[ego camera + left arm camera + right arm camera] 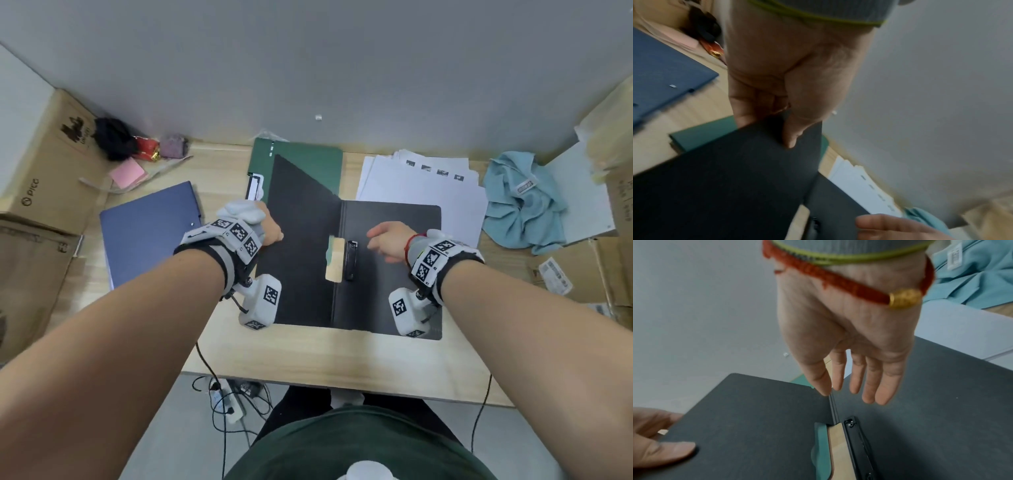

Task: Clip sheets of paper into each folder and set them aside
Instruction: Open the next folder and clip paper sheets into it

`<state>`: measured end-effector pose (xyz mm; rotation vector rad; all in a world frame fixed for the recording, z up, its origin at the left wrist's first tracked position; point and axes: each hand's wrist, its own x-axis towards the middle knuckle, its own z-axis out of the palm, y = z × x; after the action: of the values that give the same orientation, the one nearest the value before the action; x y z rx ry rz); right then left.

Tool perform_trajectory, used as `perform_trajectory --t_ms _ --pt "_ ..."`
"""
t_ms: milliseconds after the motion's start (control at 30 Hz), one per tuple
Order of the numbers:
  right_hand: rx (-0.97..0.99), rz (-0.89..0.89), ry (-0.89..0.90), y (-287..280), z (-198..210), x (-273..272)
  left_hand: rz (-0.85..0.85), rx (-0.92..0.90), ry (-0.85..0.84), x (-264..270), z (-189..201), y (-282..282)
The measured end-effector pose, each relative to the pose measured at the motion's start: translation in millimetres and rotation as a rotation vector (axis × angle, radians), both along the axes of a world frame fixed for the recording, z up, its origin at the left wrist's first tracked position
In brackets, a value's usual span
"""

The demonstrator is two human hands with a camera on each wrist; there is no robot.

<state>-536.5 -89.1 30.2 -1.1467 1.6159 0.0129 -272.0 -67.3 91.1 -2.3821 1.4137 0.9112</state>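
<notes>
Pale wooden desk [308, 359] against a grey wall carries a black folder [394, 274] lying open at its middle, clip [351, 260] bare, no paper in it yet. Left hand [270, 228] pinches the raised cover's edge; right hand [390, 241] hovers slack and empty over the spine. Loose sheets [424, 192] wait behind; a blue folder [150, 229] and green folder [308, 154] lie near. Filling seems barely begun.

The only legible lettering is "PICC", printed beside a round logo on the side of the cardboard box [41, 178] at the far left, while the white tag on the blue cloth [525, 202] and the printed sheets of paper [431, 185] are too blurred to read.
</notes>
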Motion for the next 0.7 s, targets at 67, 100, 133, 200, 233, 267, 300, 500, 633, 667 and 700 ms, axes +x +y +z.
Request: perform_trajectory --t_ms 67,100,133,200,233,267,300,500,633,667,700 --pt "0.011 0.024 0.011 -1.1 -1.7 7.7 0.06 -0.042 -0.019 15.9 -9.6 5.2" --pt "0.017 0.036 0.019 -1.8 -2.4 10.0 0.069 -0.065 -0.037 22.6 -16.3 7.0" --pt "0.024 0.048 0.028 -2.1 -3.7 11.2 0.086 -0.081 -0.029 26.6 -24.6 9.2" --pt "0.029 0.06 0.055 -3.7 -5.9 12.3 0.107 -0.091 -0.025 25.6 -31.4 7.2" --pt "0.027 0.062 0.065 -4.6 -5.9 12.2 0.122 -0.091 -0.015 24.3 -35.1 4.3" --pt "0.026 0.059 0.074 -6.2 -6.8 10.7 0.13 -0.094 0.004 23.5 -41.2 1.0" --pt "0.027 0.053 0.08 -8.5 -7.4 8.6 0.128 -0.101 0.016 21.6 -44.3 -2.7" --pt "0.024 0.017 0.113 -30.7 -7.4 -12.8 -0.019 -0.038 0.094 -14.7 -47.0 -41.0" --pt "0.002 0.008 0.176 -51.7 -8.2 -37.8 -0.186 0.05 0.084 -55.3 -42.1 -67.7" --pt "-0.009 0.013 0.209 -58.4 -9.5 -47.3 -0.229 0.058 0.076 -68.9 -39.2 -74.1" --pt "-0.017 0.025 0.244 -64.9 -11.6 -56.3 -0.287 0.062 0.065 -81.4 -40.2 -78.2"
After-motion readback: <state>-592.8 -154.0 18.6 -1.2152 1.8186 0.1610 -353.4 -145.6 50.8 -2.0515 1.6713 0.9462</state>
